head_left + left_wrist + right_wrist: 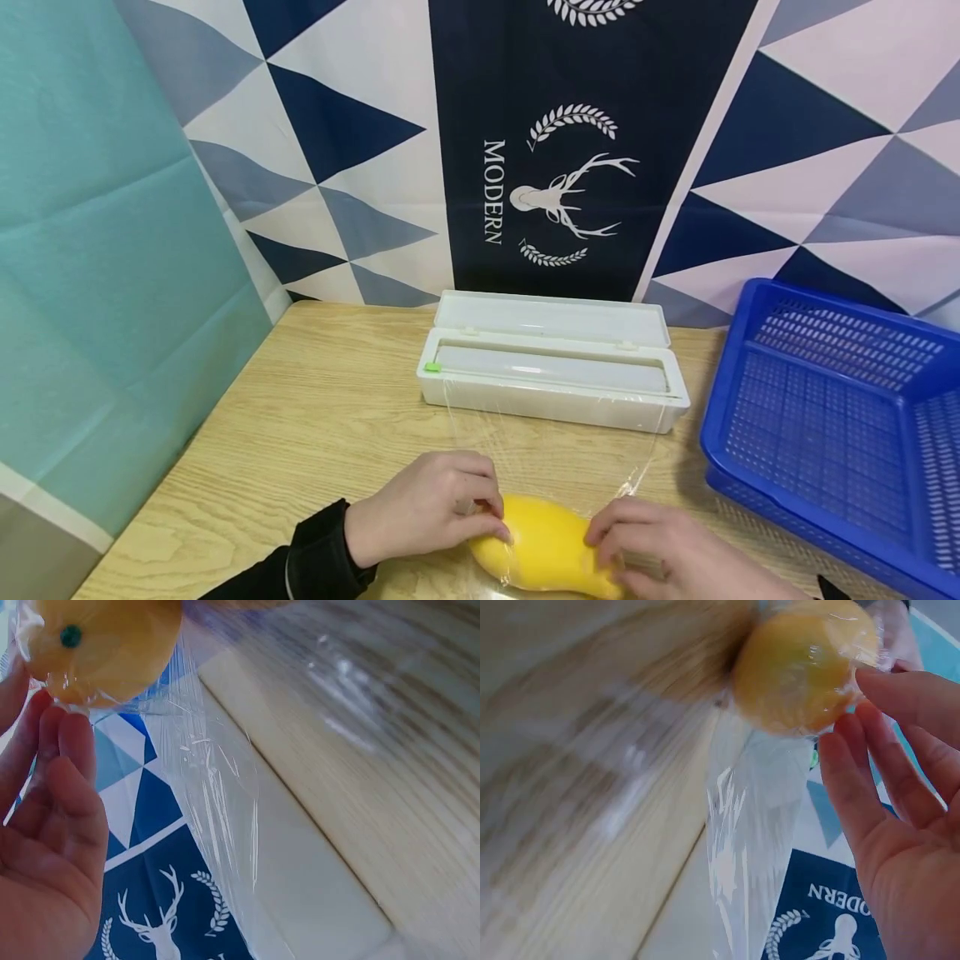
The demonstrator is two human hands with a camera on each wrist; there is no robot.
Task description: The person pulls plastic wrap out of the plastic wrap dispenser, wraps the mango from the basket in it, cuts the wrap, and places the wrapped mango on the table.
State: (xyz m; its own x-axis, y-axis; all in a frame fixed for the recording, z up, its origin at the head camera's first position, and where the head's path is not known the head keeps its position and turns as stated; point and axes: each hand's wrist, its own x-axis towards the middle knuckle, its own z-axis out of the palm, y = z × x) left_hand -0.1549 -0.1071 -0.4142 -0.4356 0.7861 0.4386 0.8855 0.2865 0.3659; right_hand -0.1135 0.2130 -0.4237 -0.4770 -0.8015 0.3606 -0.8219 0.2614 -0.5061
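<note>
Cut-off edges, blur and covered parts

The right hand (660, 546) and the yellow fruit (551, 546) run off the head view's bottom edge; the blue basket (840, 417) is cropped at the right. Both wrist views blur the worktop (375, 735), and the hands' fingertips cover the fruit's 2 ends.

The place looks like a staged recording corner rather than a lived-in kitchen. A light wooden table (315, 417) is the landmark: directly behind it hangs a printed cloth backdrop (585, 142) with triangles, a stag and the word MODERN. To the table's left hangs a plain teal sheet (97, 250).
</note>
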